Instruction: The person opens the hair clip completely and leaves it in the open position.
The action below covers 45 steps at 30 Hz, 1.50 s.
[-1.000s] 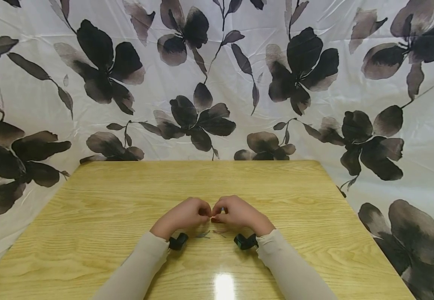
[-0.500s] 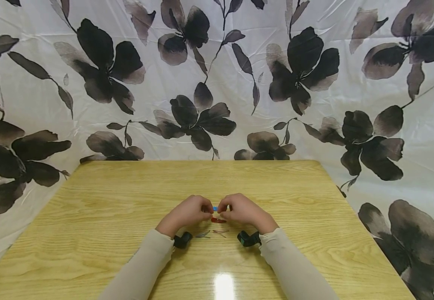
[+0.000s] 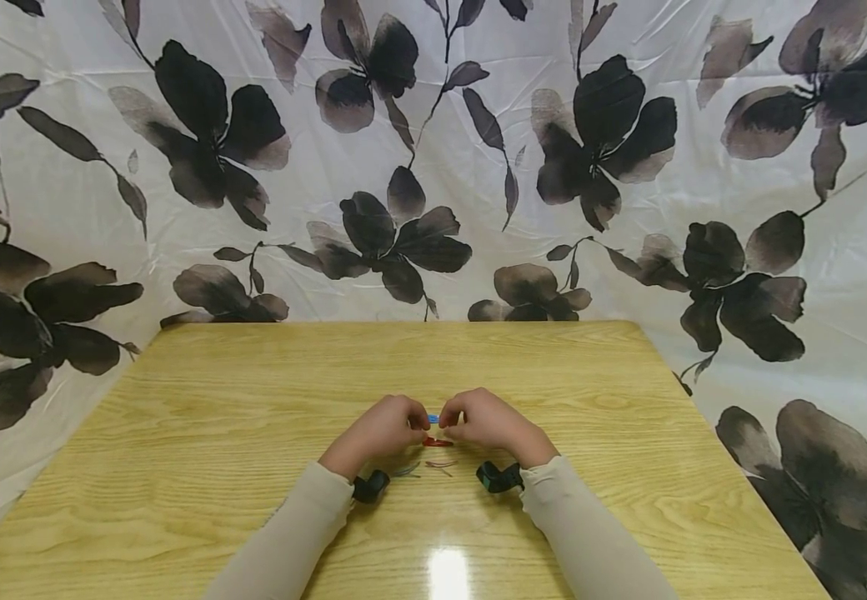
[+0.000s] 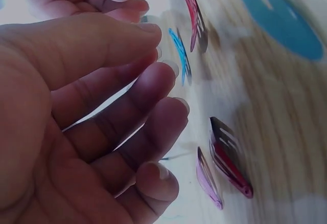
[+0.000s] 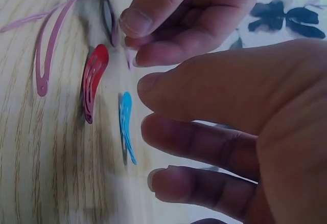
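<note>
Snap hair clips lie on the wooden table between and near the two hands. In the head view a blue hair clip (image 3: 433,419) is farthest, a red hair clip (image 3: 438,442) lies nearer, and thin pink clips (image 3: 439,463) and greyish clips (image 3: 407,470) are closest to the body. My left hand (image 3: 386,427) hovers left of the blue and red clips, its fingers loosely bent. To their right is my right hand (image 3: 486,422), thumb and fingers apart in the right wrist view. I see nothing held in either hand. Contact with the clips cannot be made out.
The wooden table (image 3: 253,375) reaches back to a hanging cloth (image 3: 433,150) with dark flowers. Dark wrist cameras (image 3: 498,477) sit under both wrists. In the left wrist view a teal clip (image 4: 286,19) is close, with a dark red clip (image 4: 231,165) and a pink clip (image 4: 208,180) lower.
The fingertips of both hands were together one second ago; now a gap separates them. Both hands have shifted slightly right, and the blue and red clips show between them.
</note>
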{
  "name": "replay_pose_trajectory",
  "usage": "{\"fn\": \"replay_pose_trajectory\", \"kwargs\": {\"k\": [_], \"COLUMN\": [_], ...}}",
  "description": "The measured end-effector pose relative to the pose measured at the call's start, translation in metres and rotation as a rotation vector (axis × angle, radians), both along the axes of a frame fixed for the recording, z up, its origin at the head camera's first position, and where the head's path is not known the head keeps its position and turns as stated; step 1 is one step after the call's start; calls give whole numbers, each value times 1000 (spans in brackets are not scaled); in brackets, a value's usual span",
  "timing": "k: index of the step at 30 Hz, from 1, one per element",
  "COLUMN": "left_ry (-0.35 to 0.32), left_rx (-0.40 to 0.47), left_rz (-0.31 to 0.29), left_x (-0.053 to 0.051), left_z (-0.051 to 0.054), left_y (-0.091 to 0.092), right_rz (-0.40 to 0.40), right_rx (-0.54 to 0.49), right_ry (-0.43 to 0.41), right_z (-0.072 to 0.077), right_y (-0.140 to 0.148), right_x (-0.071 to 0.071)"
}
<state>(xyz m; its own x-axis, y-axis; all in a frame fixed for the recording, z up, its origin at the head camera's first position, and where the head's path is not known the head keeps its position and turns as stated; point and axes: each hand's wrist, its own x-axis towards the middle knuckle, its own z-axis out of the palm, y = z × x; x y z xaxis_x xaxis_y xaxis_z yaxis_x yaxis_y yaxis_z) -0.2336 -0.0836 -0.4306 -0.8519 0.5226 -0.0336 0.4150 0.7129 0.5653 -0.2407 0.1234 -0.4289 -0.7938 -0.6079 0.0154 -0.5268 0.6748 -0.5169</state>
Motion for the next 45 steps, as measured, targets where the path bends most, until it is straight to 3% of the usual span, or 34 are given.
{"fn": "replay_pose_trajectory", "kwargs": {"k": [28, 45], "left_ry": [43, 60], "left_rx": [-9, -13], "left_rz": [-14, -11], "left_x": [1, 1], "left_z": [-7, -10], "left_y": [3, 4], "right_rz": [-5, -15], "right_rx": [94, 131], "right_ry": [-62, -50], "right_z": [-4, -3], "right_y": [-1, -6], "right_x": [1, 4]}}
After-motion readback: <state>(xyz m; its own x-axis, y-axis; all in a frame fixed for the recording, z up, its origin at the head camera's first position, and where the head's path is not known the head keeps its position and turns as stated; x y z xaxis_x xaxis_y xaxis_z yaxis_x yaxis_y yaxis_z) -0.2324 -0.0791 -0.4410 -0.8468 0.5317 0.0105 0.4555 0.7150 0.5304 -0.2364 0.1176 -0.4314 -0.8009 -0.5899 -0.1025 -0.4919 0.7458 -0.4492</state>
